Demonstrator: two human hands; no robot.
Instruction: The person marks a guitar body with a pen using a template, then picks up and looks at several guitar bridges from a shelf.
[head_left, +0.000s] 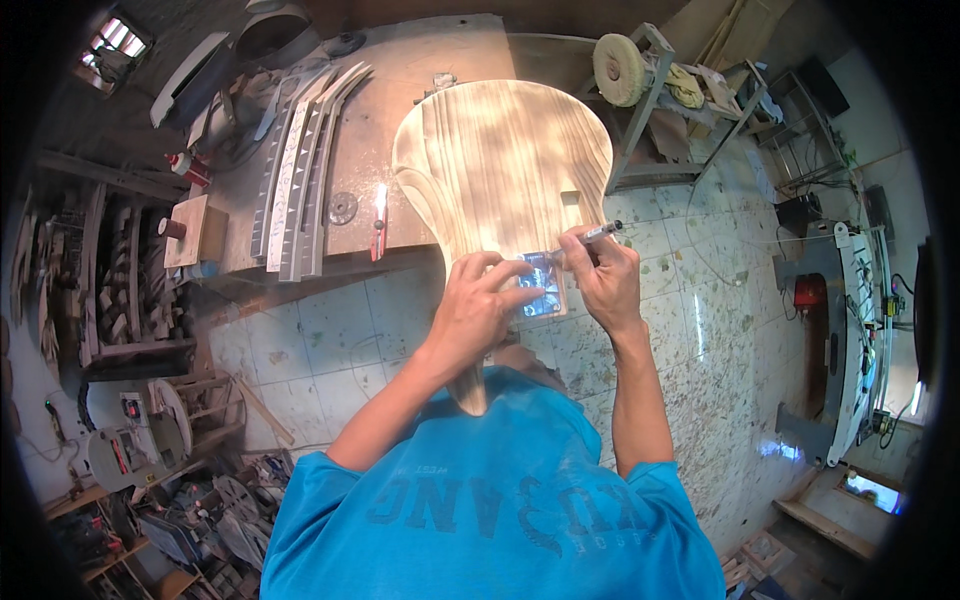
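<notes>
The person bends over a wooden guitar body (510, 150), pale with dark grain streaks. Its broad end sits up by the surface (430, 50), while a long horn points back to the person's blue shirt (490, 470).

The left hand (480, 292) has its thumb and fingers parted, tips laid on a shiny bluish plate (541, 284) at the near edge of the body. The right hand (605, 275), just beside it, grips a marker (600, 232) between thumb and fingers, its back end slanting up and to the right. From here I can't tell whether the tip touches anything. A small rectangular recess (570, 199) shows in the body above the right hand.

Left of the body, red-handled pliers (379, 238) and a round dark disc (343, 208) lie on the surface, with a row of long inlaid strips (300, 180) farther left. A red bottle (190, 168) stands beyond those. Over on the right, a pale buffing wheel (619, 70) hangs on a metal frame (640, 120) above the tiled floor (680, 330).
</notes>
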